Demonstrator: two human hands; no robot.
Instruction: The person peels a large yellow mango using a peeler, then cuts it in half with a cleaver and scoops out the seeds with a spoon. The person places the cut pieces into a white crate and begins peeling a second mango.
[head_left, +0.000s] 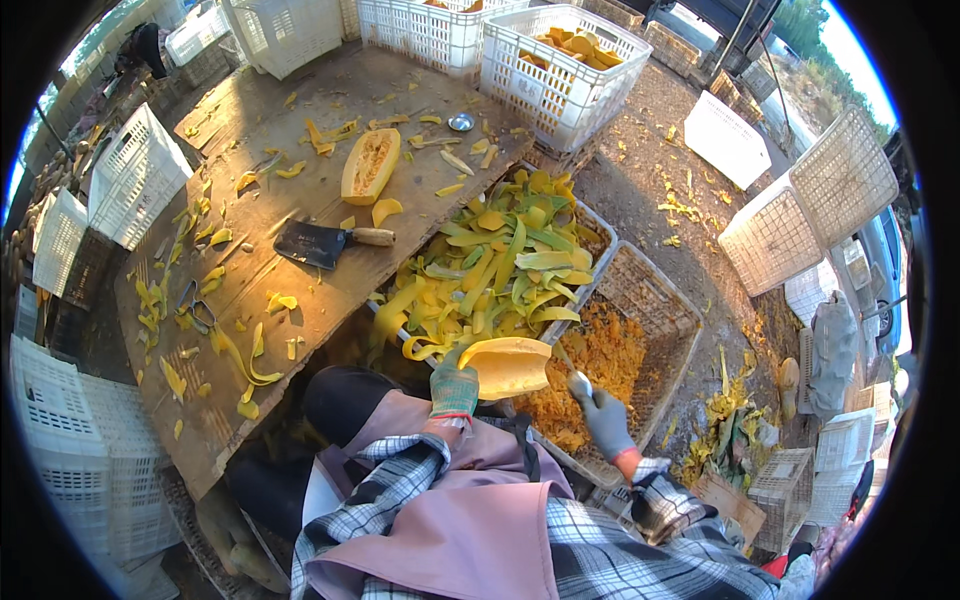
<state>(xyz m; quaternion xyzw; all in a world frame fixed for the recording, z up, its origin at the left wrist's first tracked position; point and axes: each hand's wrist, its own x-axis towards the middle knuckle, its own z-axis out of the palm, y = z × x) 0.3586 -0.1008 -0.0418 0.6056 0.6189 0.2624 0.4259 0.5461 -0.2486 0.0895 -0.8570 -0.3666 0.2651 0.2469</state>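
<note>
My left hand (454, 386), in a green knit glove, grips one end of a peeled squash half (506, 367). Its hollow faces up, with the seeds out of it. My right hand (607, 424), gloved in grey, holds a scraping tool (562, 355) by its handle just right of the squash; the exact kind of tool is unclear. Beneath them sits a plastic crate (664, 292) with orange squash pulp (604, 341). Beside it, another crate (604, 255) is heaped with yellow-green peelings (487, 262).
On the wooden table (300, 187) lie a cleaver (311, 244), a squash half with seeds (371, 166), a peeler (196, 307), a small metal bowl (461, 121) and scattered scraps. A white crate (517, 90) with cut squash stands beyond. Peel waste (724, 427) litters the ground at right.
</note>
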